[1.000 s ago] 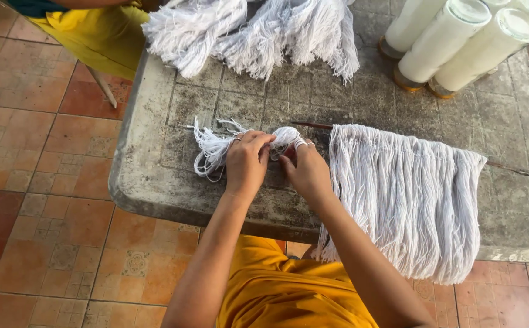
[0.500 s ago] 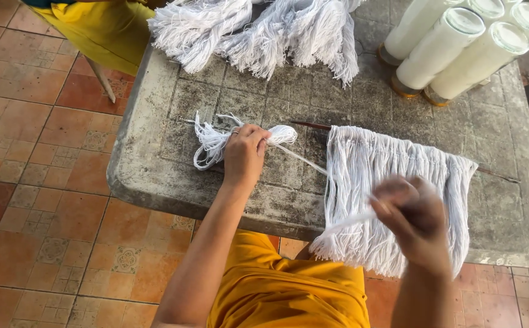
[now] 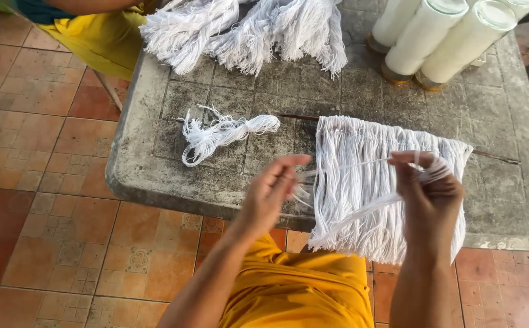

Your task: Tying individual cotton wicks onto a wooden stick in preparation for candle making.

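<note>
right hand (image 3: 429,188) raised above the worktop (image 3: 507,200) edge, fingers closed around a few white strands (image 3: 367,206) wound over the fingertips. left hand (image 3: 270,194) half spread, thumb and fingers pinching the other end of the same strands, drawn taut between both hands. behind them, a fringe (image 3: 361,176) of white yarn hanging from a thin rod (image 3: 298,116) and draping over the worktop's front edge. small loose bundle (image 3: 222,133) lying apart, left of the fringe. bigger yarn heaps (image 3: 246,30) at the far edge, white spools (image 3: 434,36) far right, another person in yellow (image 3: 94,30) beyond.

likely trouble: strands slipping from the left pinch if pulled too hard, snagging on hanging fringe and tangling, or dragging the rod so the fringe slides off the edge.
</note>
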